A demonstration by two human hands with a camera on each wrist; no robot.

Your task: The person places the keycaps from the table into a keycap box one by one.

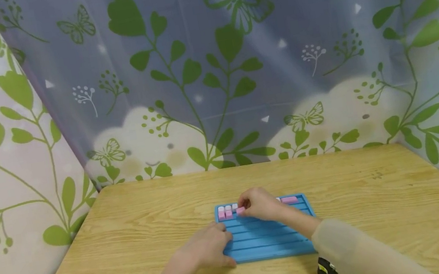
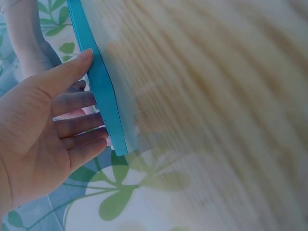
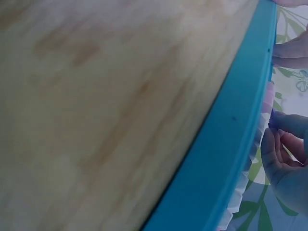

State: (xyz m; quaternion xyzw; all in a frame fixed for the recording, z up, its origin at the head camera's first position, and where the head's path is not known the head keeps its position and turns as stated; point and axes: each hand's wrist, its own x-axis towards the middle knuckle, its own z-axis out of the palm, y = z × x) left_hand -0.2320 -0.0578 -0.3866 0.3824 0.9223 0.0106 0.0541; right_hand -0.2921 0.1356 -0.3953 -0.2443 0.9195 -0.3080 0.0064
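A blue ridged tray [image 1: 270, 239], shaped like a keyboard base, lies on the table. White keycaps [image 1: 228, 208] line its far row, with a long pink keycap [image 1: 289, 200] at the right end. Two pink keycaps [image 1: 222, 214] sit in the row below, at the left. My right hand [image 1: 259, 205] is over the upper rows, thumb and fingers pinching a pink keycap [image 1: 241, 210]; it hides part of the far row. At the tray's left edge, my left hand [image 1: 211, 246] rests with fingers and thumb extended; the left wrist view shows the thumb and fingertips against the blue side wall [image 2: 103, 91].
The wooden table [image 1: 154, 214] extends around the tray on all sides. Beside the right sleeve [image 1: 348, 241] is a small black object [image 1: 327, 271] with a yellow mark. Leaf-patterned curtains [image 1: 191, 65] enclose the back and sides.
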